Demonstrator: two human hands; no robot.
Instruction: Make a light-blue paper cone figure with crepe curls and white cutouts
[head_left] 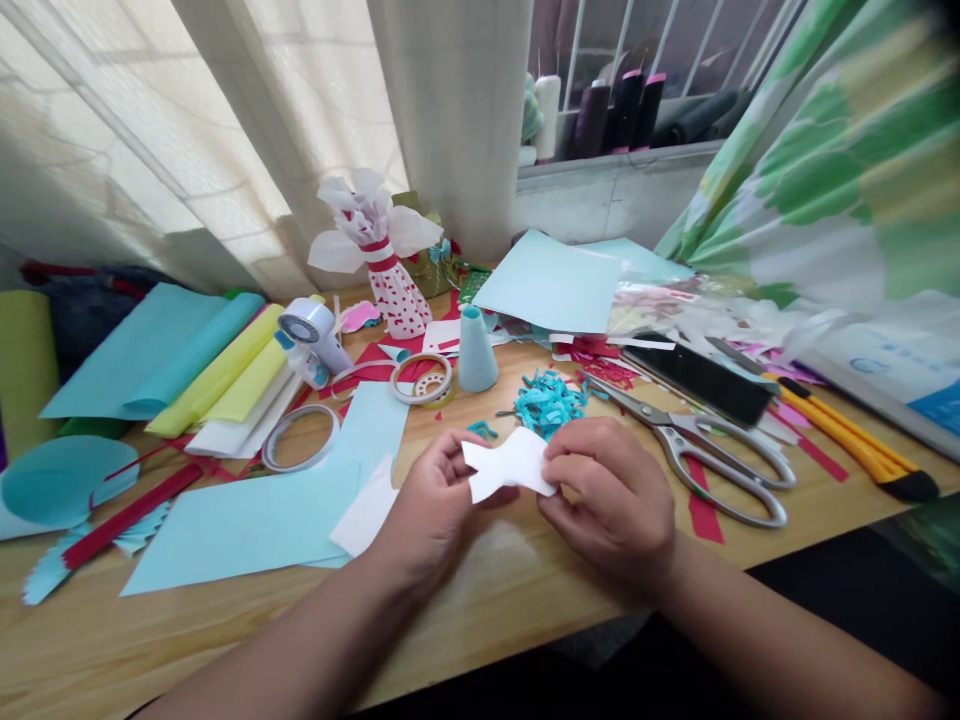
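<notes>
Between my two hands is a small white paper cutout, shaped like a fish with a notched tail on its left. My left hand pinches the tail end, its fingers partly behind the paper. The other end is gripped by the thumb and fingers of my right hand. Just beyond the cutout lies a heap of curled blue paper strips. A light blue paper cone with its tip cut off stands upright behind. Silver-handled scissors lie to the right of my right hand.
Light blue paper sheets and tape rolls lie left. Farther back are a wrapped paper bouquet and a small white handheld fan. A black phone and a yellow box cutter lie right. The table's front edge is close.
</notes>
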